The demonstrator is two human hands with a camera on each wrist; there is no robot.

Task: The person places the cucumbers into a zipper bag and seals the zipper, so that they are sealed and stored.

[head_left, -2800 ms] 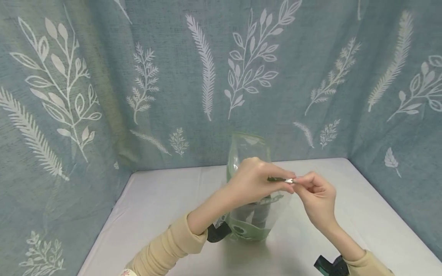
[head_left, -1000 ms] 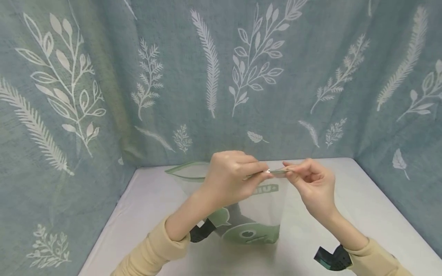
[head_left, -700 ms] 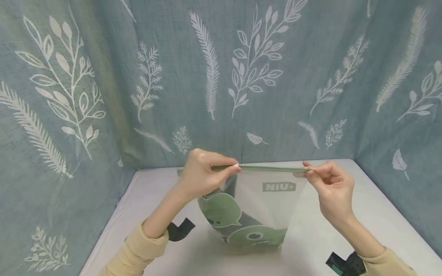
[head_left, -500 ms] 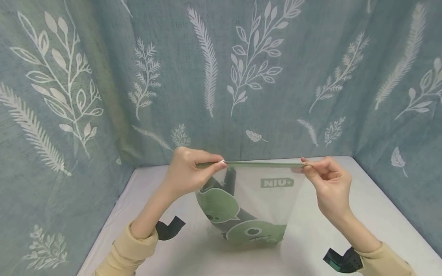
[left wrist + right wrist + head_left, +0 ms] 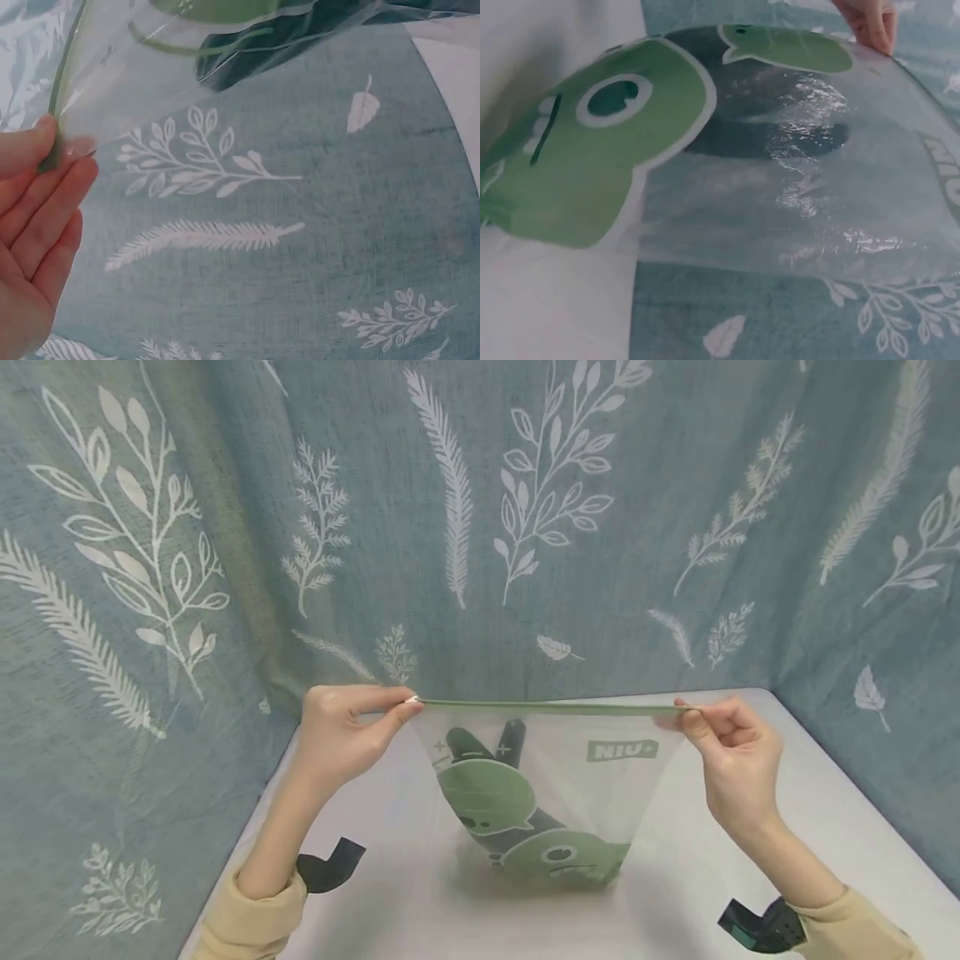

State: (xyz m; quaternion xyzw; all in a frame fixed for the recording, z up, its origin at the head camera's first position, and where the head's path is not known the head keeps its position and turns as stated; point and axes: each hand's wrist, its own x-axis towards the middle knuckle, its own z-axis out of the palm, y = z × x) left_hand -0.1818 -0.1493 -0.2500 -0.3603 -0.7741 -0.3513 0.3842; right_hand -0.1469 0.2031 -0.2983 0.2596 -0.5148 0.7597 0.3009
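A clear zip bag [image 5: 577, 785] with green cartoon prints and "NIU+" lettering is held upright, its green top strip [image 5: 540, 707] pulled straight. At the strip's left end my left hand [image 5: 341, 739] pinches a small white slider [image 5: 412, 699] between thumb and index finger. My right hand [image 5: 738, 760] pinches the right top corner. Inside the bag lies a dark object with rounded ends [image 5: 513, 743], partly covered by the prints. In the left wrist view, the left hand [image 5: 37, 217] grips the bag's corner. The right wrist view shows the bag's printed face [image 5: 742, 172].
The bag's bottom is over a white table [image 5: 405, 910]. Behind and at both sides hangs a blue-green curtain [image 5: 352, 577] with white leaf prints. Black wrist cameras [image 5: 330, 866] are on both forearms, below cream sleeves [image 5: 247, 910].
My left hand has slid left with the white slider along the strip, from near the right hand to the left end. The strip, gaping at left earlier, now looks closed; the bag faces me.
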